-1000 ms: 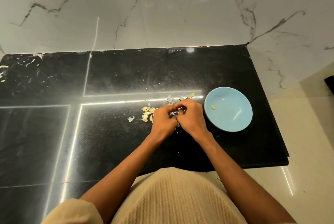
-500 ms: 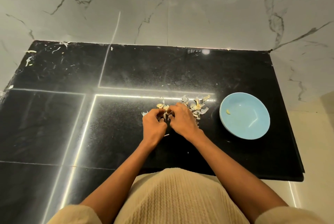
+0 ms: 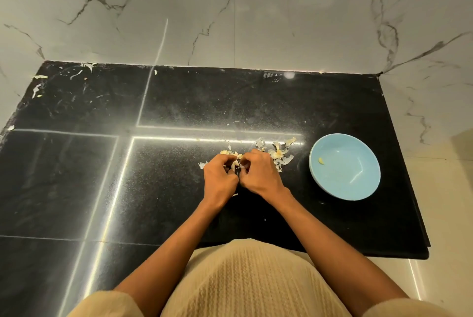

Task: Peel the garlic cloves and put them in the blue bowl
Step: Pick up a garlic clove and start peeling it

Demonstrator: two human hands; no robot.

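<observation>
Two bare hands meet knuckle to knuckle over the glossy black stone counter point(image 3: 179, 188). Left hand point(image 3: 220, 178) & right hand point(image 3: 258, 175) both have fingers curled in, pinching a small pale garlic clove point(image 3: 235, 163) btwn them; clove mostly hidden by the fingertips, so can't tell how much skin is on it. Loose papery garlic skins point(image 3: 277, 154) lie just beyond & to the right of the right hand, a few more scraps just beyond the left hand. Round light-blue bowl point(image 3: 358, 188) sits on the counter well to the right of the right hand, apart from the skins. One small yellowish peeled clove point(image 3: 320, 161) lies inside it, near the rim closest to the hands. Cream knit top point(image 3: 243, 283) w/ short sleeves shows below the forearms. Grey-veined white marble wall point(image 3: 230, 9) rises beyond the counter.
</observation>
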